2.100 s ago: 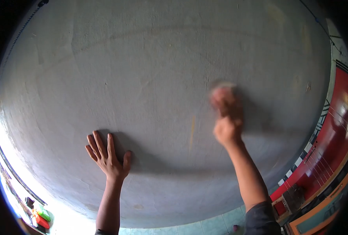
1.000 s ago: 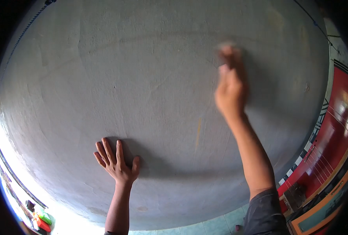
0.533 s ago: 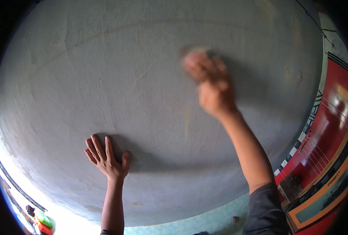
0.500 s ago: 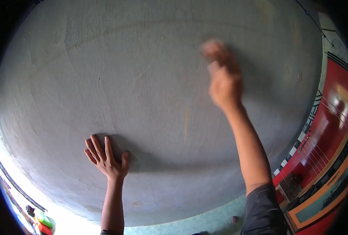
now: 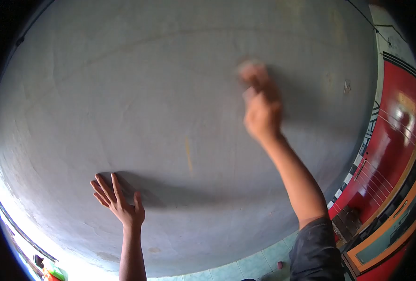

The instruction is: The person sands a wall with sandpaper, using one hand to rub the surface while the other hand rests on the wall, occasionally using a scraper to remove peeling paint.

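A grey plastered wall point(image 5: 170, 103) with a faint curved line and a short yellowish streak fills most of the view. Low on its left side, my left hand point(image 5: 119, 201) lies flat against the surface with its fingers spread. My right hand point(image 5: 263, 105) is raised at the upper right of the wall, its fingers wrapped round something that motion blur keeps me from making out. A shadow falls on the wall to the right of each hand.
Light green floor tiles point(image 5: 224, 271) run along the bottom, with a small dark reddish object point(image 5: 280, 265) on them. At the right are a red surface point(image 5: 395, 136) and an orange-framed panel point(image 5: 381, 246). A dark cord point(image 5: 363, 16) crosses the upper right.
The view has shifted, so the yellow streak appears further left. My right hand shows slightly lower and left in the picture, still blurred. My left hand stays spread on the wall.
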Demonstrator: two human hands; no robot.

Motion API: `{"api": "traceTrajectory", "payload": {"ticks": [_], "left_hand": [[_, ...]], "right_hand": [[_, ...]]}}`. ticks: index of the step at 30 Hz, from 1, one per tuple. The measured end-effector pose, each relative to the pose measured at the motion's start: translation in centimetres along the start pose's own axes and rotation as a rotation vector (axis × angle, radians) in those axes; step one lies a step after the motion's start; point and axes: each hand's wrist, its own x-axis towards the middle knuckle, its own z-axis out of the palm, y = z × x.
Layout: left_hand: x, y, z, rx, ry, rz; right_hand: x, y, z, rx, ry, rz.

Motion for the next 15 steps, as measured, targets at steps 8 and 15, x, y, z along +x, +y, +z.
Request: {"api": "traceTrajectory", "payload": {"ticks": [8,15], "left_hand": [[0.3,12.5,0.6,-0.059,-0.100,0.017],[1.3,26.6,2.3,-0.057,-0.093,0.100]], "right_hand": [[-2.9,13.7,-6.0,-0.005,0.088,0.283],[-6.1,24.8,-11.8,0.015,-0.068,0.019]]}}
